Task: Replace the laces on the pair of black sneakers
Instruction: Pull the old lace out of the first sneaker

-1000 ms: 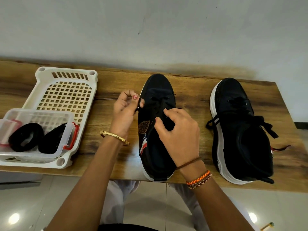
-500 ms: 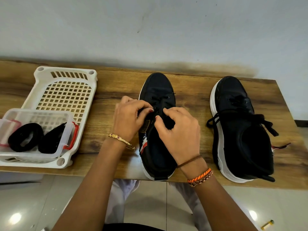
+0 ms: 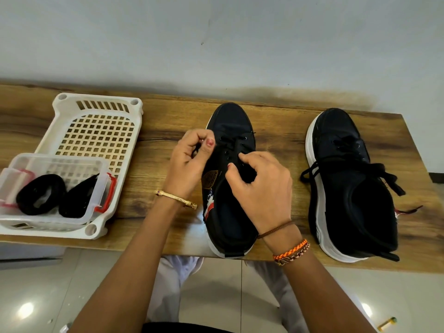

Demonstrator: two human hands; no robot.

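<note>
Two black sneakers with white soles stand on a wooden table (image 3: 276,116), toes pointing away from me. I work on the left sneaker (image 3: 230,121). My left hand (image 3: 189,162) pinches a black lace (image 3: 229,140) beside the shoe's left eyelets. Over the tongue, my right hand (image 3: 262,186) has its fingers curled on the lace. The right sneaker (image 3: 346,188) stands apart, its loosened lace spilling over both sides.
A white slotted basket (image 3: 96,126) sits at the left of the table. Inside its near end, a clear plastic box (image 3: 55,162) with red clips holds two coiled black laces (image 3: 40,198). The wall runs close behind the table. My knees are below the near edge.
My left hand has pulled away from the eyelets to the left and up, drawing the lace out. My right hand stays on the tongue.
</note>
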